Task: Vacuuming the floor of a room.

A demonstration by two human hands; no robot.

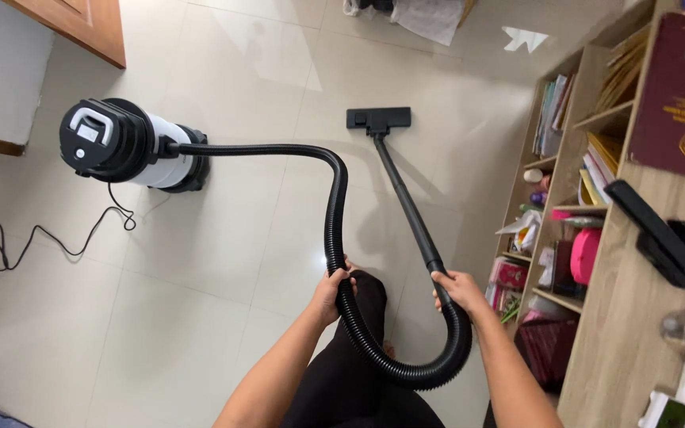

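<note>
Down below the camera, both hands are closed on parts of one vacuum cleaner. The left hand (333, 285) wraps around the black ribbed hose (334, 214), fingers curled fully over it and thumb beneath, so the grip is clamped tight on the hose with no gap showing. The right hand (458, 287) closes in the same way around the upper end of the black wand (406, 198), just where the rigid tube meets the hose; its fingers fold over the top and the palm sits against the tube.

Between the two hands the hose drops into a loop that hangs in front of the person's dark trousers (358, 380) and curves back up to the right hand. From the left hand the hose rises, bends over and runs left to the canister (132, 147), a white drum with a black lid that stands on the pale tiled floor (223, 254). Its black power cord (49, 238) trails loosely across the tiles to the left.

The wand slants away from the right hand to the flat black floor head (378, 119), which rests on the tiles well ahead of the person. A wooden shelf unit (572, 158) packed with books and small items stands along the right.
</note>
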